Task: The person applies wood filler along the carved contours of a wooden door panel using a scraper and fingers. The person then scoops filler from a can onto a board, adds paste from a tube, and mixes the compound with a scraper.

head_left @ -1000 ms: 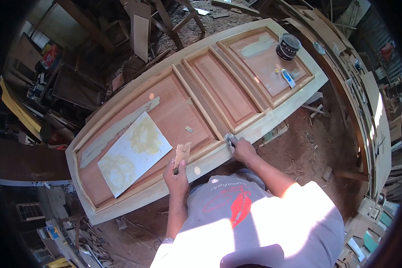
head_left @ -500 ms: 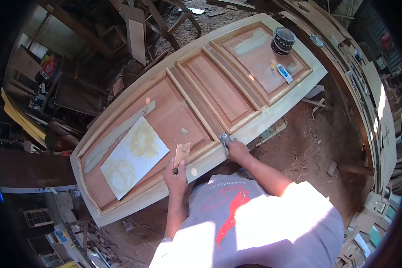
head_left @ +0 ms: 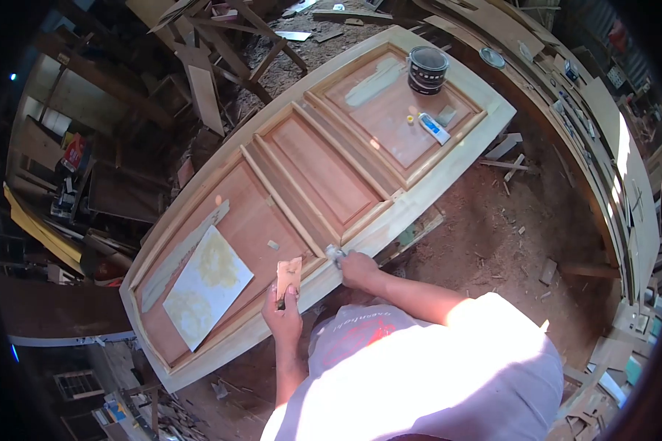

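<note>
A paneled wooden door (head_left: pixel 449 170) lies flat in front of me. My left hand (head_left: pixel 283 314) is closed round a small flat tan piece (head_left: pixel 289 275), held upright over the near edge; its material is unclear. My right hand (head_left: pixel 361 272) grips what looks like a putty knife (head_left: pixel 334 253), its blade at the near frame where a cross rail meets it. Left of my hands, a white sheet (head_left: pixel 232 279) with yellowish smears rests on the large panel. A small pale block (head_left: pixel 273 245) lies on that panel.
On the far panel stand a dark can (head_left: pixel 427 71), a blue-and-white tube (head_left: pixel 434 128), a small yellow cap (head_left: pixel 410 119) and a pale square piece (head_left: pixel 446 115). A round lid (head_left: pixel 492 58) sits on stacked boards at right. Wood scraps litter the floor (head_left: pixel 485 220).
My view has shifted, so the door appears farther left and slightly lower. Both hands keep their holds, and the right stays near the same joint.
</note>
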Available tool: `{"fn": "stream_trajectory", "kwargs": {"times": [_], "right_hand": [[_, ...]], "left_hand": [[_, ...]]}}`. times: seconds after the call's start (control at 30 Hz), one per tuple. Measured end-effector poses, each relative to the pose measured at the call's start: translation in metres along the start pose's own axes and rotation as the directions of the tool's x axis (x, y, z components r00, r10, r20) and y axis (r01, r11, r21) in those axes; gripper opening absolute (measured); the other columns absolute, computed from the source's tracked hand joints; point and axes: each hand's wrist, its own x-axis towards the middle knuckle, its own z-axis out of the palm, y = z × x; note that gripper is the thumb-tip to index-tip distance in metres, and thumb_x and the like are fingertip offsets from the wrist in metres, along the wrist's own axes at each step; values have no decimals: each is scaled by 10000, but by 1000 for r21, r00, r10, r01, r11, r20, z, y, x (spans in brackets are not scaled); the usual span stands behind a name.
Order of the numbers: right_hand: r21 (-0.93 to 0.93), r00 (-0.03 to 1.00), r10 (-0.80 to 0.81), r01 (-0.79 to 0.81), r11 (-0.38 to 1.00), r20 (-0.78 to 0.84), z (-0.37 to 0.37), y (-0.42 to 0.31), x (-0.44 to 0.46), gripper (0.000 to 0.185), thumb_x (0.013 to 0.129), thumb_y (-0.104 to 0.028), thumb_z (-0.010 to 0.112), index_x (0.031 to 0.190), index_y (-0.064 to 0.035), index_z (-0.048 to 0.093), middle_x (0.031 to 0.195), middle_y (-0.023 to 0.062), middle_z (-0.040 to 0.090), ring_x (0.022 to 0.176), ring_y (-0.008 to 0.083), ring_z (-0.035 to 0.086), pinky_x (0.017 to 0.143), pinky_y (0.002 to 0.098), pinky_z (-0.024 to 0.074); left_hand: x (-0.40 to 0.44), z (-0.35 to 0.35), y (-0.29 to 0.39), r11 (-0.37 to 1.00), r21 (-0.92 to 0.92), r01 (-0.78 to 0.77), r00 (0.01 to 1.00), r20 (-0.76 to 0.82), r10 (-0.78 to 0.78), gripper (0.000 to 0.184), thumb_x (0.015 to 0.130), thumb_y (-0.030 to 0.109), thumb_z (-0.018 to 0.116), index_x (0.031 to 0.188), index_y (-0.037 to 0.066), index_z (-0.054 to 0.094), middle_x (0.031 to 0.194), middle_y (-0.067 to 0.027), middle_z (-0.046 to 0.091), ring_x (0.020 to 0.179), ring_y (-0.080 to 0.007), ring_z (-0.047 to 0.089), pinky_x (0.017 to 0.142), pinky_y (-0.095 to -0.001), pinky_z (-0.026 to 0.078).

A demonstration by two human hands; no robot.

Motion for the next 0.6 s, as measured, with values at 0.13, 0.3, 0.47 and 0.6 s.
{"fn": "stream_trajectory", "kwargs": {"times": [0.13,0.3,0.47,0.6], "right_hand": [[39,991,-51,56,998,-121,24,23,7,363,910,-125,595,1252,-16,655,996,262,692,943,431,726,814,537,598],[65,994,-51,58,996,-96,18,25,0,305,907,-138,596,1164,-19,707,1025,281,700,977,438,724,843,528,596],[14,994,-80,80,997,75,5,26,-5,292,907,-180,607,1122,-41,746,1073,287,712,993,450,727,862,523,595],[399,990,-131,98,912,58,-24,45,-27,339,1041,-226,545,1275,-19,679,1074,210,757,871,313,768,755,431,614]], "left_hand": [[-12,29,3,1000,9,-6,1000,0,6,147,1024,80,652,1082,-53,670,890,-58,690,820,-106,623,738,-284,508],[-24,39,4,1000,-24,15,1000,12,-15,145,1032,82,657,1073,-57,664,898,-54,698,826,-109,633,746,-282,515],[-22,31,-4,992,-111,56,996,74,-48,240,1038,120,672,1225,-28,642,1087,-60,705,951,-111,648,839,-279,529],[-2,38,-5,951,-294,93,991,119,-60,263,1031,129,689,1240,-18,625,1104,-63,706,968,-111,655,840,-276,535]]}}
